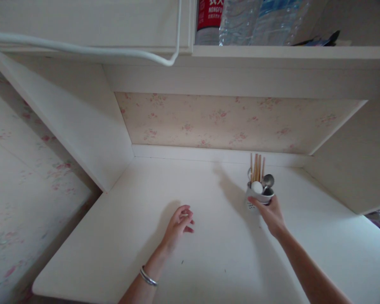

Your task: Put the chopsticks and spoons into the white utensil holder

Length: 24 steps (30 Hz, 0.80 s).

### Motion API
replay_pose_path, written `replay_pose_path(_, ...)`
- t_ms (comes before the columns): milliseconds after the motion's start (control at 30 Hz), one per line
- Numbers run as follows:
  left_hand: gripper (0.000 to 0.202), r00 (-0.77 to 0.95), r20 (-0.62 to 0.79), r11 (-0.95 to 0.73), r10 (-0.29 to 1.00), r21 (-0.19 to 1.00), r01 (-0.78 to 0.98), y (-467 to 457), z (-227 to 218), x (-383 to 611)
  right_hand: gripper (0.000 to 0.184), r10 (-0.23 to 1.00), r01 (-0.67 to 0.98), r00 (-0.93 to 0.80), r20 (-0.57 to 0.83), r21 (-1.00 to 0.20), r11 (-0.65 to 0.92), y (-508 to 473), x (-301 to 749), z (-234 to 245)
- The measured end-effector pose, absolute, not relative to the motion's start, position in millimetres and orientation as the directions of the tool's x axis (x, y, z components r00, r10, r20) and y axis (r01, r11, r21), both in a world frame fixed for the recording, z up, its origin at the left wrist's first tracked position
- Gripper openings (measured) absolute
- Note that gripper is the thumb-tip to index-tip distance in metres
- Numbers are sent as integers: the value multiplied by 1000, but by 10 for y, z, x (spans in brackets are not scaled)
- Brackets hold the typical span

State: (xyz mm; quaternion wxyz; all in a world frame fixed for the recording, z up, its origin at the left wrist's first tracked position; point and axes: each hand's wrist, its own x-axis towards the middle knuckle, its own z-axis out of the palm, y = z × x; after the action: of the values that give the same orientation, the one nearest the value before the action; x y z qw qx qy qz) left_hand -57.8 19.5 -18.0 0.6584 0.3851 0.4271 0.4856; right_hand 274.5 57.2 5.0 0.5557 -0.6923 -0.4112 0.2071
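We judge the step in hand to be a one-handed hold on the utensil holder [251,206], which is toward the right of the counter [205,198], short of the white strip along its back edge. Our right hand [272,215] has its fingers clamped on that holder, the thumb across the near side and the others round the right; whether its base touches the counter or is just clear of it, we cannot tell. In it stand thin wooden chopsticks [257,167], a metal ladle [268,180] and something white and rounded [257,187]. Our left hand [177,222], with a bracelet [148,276] on its wrist, holds nothing; its fingers are loosely curled and apart, over the middle of the counter and well apart from the holder. The tall contents make the holder top-heavy, we think, so any next move calls for keeping it upright and the thumb firm; the left hand is free to steady it. Plastic bottles [256,23] stand on the shelf [288,51] above, away from both hands.
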Motion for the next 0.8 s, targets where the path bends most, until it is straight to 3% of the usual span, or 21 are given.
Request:
replay_pose_path(67,50,175,-171,237,970,833,-500,200,-162,-589,63,926,250,372,56,-967,-42,373,2371,113)
replay_pose_path(167,57,211,-156,259,965,698,-667,211,-147,-605,62,998,105,33,-54,-993,-57,76,1777,223)
replay_pose_path(267,59,261,-183,317,948,642,-699,208,-96,-630,56,957,-15,-255,-138,-989,-146,-129,1284,309)
replay_pose_path(367,59,292,-254,387,922,562,-731,187,-14,-676,48,857,-156,-438,-270,-916,-369,-222,976,338)
replay_pose_path(533,49,310,-326,425,893,388,-817,175,-1,-780,49,661,-250,-564,-494,-661,-707,-257,804,336)
replay_pose_path(700,32,291,-338,388,895,269,-882,235,-111,-834,52,622,-316,-583,-523,-559,-767,-306,813,387)
replay_pose_path(800,26,249,-334,342,909,256,-904,297,-137,-868,51,595,-304,-597,-538,-535,-789,-367,829,353)
